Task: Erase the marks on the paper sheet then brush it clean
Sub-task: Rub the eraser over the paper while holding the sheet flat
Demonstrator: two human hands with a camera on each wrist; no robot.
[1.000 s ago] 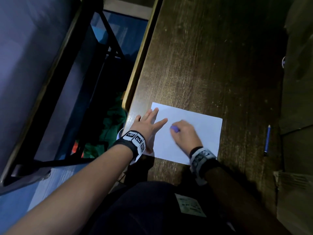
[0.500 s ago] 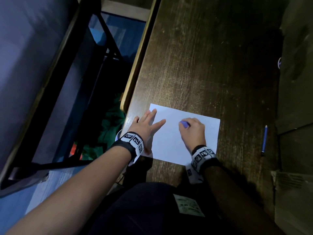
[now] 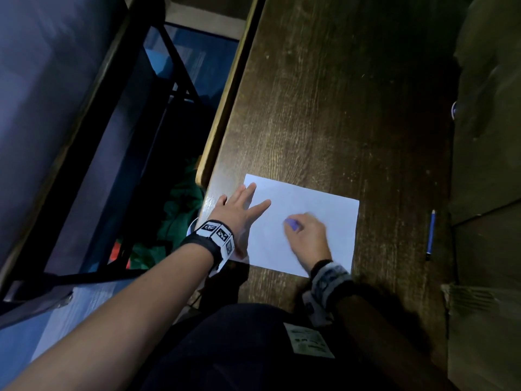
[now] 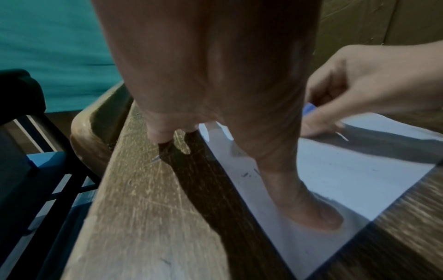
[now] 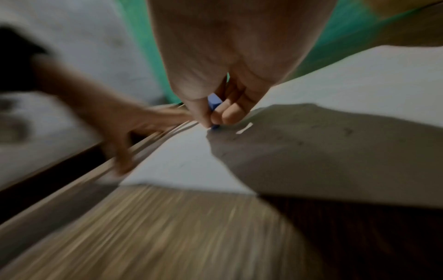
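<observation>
A white paper sheet (image 3: pixel 332 213) lies on the dark wooden table (image 3: pixel 324 108), near its left edge. My left hand (image 3: pixel 242 207) lies flat with straight fingers on the sheet's left side, thumb (image 4: pixel 311 208) pressed on the paper (image 4: pixel 359 180). My right hand (image 3: pixel 307 235) pinches a small blue eraser (image 3: pixel 291 223) and holds its tip against the middle of the sheet. In the right wrist view the eraser (image 5: pixel 214 106) sits between thumb and fingers, touching the paper (image 5: pixel 187 157). Small dark specks lie on the sheet near my left thumb.
A blue pencil (image 3: pixel 430 235) lies on the table to the right of the sheet. Cardboard boxes (image 3: pixel 487 165) stand along the right side. The table's left edge (image 3: pixel 222 114) drops to a dark chair frame and green cloth (image 3: pixel 180 210) below.
My right hand with the eraser has moved back left and toward me across the sheet, after going right half a second ago. The left hand has stayed in place.
</observation>
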